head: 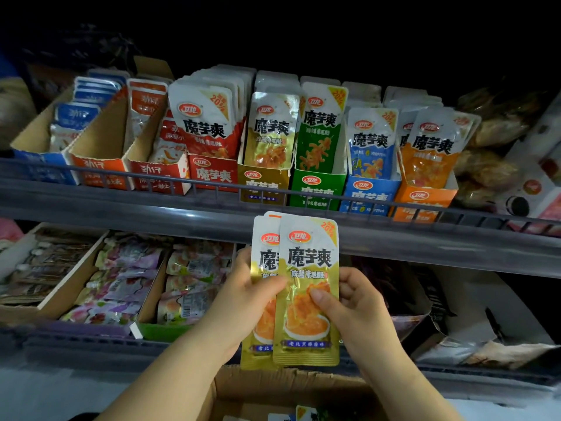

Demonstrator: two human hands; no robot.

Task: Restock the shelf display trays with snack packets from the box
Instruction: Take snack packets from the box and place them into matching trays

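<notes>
Both my hands hold a small stack of gold snack packets (306,268) upright in front of the shelf. My left hand (246,296) grips the stack from the left, thumb across its front. My right hand (355,296) pinches the front packet from the right, thumb on its face. Straight above, on the upper shelf, stands the matching gold display tray (262,185) with gold packets in it. The open cardboard box (258,387) sits below my hands at the bottom edge, a few packets showing inside.
The upper shelf holds a row of trays: blue (45,168), two orange-red, red (212,173), green (317,189), blue (368,192) and orange (423,199). A wire rail (182,183) runs along their front. The lower shelf has cardboard trays of mixed packets (121,284).
</notes>
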